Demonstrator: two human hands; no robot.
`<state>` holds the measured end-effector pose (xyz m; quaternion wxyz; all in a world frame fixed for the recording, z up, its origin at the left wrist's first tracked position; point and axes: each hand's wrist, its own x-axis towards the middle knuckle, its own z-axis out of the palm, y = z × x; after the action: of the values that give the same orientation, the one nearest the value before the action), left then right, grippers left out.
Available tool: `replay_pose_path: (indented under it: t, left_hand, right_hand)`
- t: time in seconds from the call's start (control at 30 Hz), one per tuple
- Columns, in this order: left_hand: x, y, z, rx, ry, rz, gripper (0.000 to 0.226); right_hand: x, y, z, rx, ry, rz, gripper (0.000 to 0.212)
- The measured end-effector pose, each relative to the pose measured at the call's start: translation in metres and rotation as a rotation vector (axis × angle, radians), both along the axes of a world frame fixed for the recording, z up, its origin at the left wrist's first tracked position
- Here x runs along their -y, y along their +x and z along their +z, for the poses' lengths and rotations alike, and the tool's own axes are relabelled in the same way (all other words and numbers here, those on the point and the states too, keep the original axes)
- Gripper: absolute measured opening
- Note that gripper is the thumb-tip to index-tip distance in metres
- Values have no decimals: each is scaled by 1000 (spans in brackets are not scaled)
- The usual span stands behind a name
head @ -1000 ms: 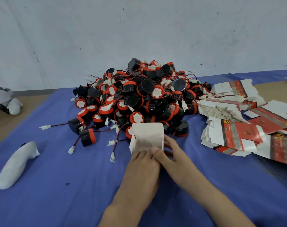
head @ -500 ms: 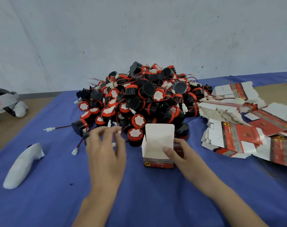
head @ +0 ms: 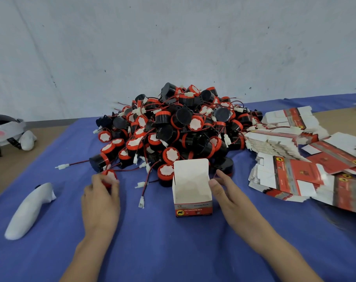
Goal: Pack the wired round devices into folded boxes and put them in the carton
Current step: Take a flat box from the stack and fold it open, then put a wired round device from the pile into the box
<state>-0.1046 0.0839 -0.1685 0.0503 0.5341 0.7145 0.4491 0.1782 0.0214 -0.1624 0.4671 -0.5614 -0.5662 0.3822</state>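
Head view: left hand fingers pinch 1 round device; right hand fingers straight, touching folded box (top open).

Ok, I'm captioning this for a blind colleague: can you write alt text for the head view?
A person's left hand grips a red-capped device at the edge of a big pile on a blue cloth, while the right hand touches the side of an open box. Flat box blanks lie to the right, a white object to the left.
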Motion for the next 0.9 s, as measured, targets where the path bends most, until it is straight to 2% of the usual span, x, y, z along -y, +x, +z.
replay_pose_path:
  t: [0.1, 0.23, 0.37, 0.47, 0.53, 0.6, 0.77, 0.9]
  left_hand:
    - [8, 4, 18, 194, 136, 47, 40]
    - [30, 18, 47, 573, 387, 10, 20]
    - [41, 22, 57, 1039, 488, -41, 18]
    - [44, 22, 58, 1313, 474, -166, 34]
    - [44, 23, 59, 1347, 399, -252, 39]
    - [43, 26, 60, 1299, 337, -335, 28]
    - [47, 39, 61, 1173, 224, -524, 31]
    - [53, 46, 57, 1040, 101, -636, 32]
  right_hand:
    - [2, 0, 6, 14, 100, -94, 76]
    - [5, -1, 19, -7, 305, -257, 61]
    - [12, -8, 29, 4, 453, -323, 46]
    - [16, -18, 30, 74, 520, -327, 31]
    - [18, -23, 30, 133, 569, -330, 25]
    - [19, -26, 31, 127, 598, -323, 27]
    - [16, -22, 38, -204, 548, -266, 27]
    - [20, -17, 45, -260, 489, -120, 30]
